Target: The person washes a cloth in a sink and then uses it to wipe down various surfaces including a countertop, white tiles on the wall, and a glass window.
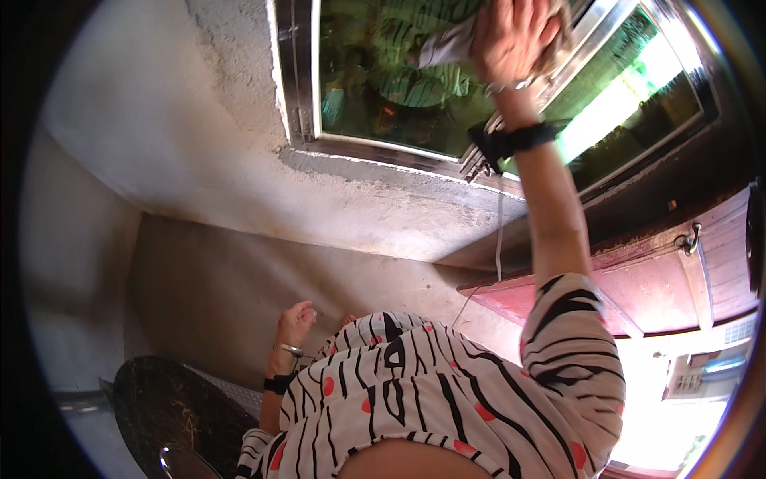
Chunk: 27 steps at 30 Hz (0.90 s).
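My right hand (516, 42) is raised at the top and presses a crumpled cloth (559, 42) against the glass pane (383, 90) of a metal-framed window, near the frame's upright. The pane reflects the cloth and the striped garment. A bracelet and a black band circle my right wrist. My left hand (297, 323) hangs low beside the striped garment (407, 383), its fingers curled; whether anything is inside them cannot be told. A bracelet and a black band are on that wrist too.
A second window pane (634, 102) is at the right, above a reddish wooden door (646, 287) with a metal handle (693, 239). A white cord (499, 239) hangs below the window latch. A dark round table top (173, 413) stands at the lower left, near rough plastered walls (179, 138).
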{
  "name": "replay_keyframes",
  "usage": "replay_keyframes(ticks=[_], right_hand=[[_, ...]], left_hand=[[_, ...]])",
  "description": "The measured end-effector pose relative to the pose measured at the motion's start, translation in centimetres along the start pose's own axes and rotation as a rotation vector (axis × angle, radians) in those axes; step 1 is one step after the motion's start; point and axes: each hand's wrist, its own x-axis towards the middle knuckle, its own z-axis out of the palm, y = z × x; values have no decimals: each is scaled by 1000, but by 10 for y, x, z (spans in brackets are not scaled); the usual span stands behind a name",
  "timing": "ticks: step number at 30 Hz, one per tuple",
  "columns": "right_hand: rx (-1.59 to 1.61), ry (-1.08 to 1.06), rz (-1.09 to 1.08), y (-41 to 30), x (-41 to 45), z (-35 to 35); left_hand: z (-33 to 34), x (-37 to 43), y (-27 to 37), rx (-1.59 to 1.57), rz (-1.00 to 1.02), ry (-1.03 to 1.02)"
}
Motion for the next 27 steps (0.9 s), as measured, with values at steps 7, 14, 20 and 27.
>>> replay_keyframes(ticks=[7,14,20,27], right_hand=[[250,-273,158,-7,-188,27],[1236,-590,1003,-75,-224,-57],[2442,-664,1845,-71,-178,-116],[2415,-712,2115,-28,-196,-132]], left_hand=[[13,8,12,31,46,-81],[8,39,63,-181,193,-210],[30,65,159,-502,294,-239],[48,27,205,-563,71,-611]])
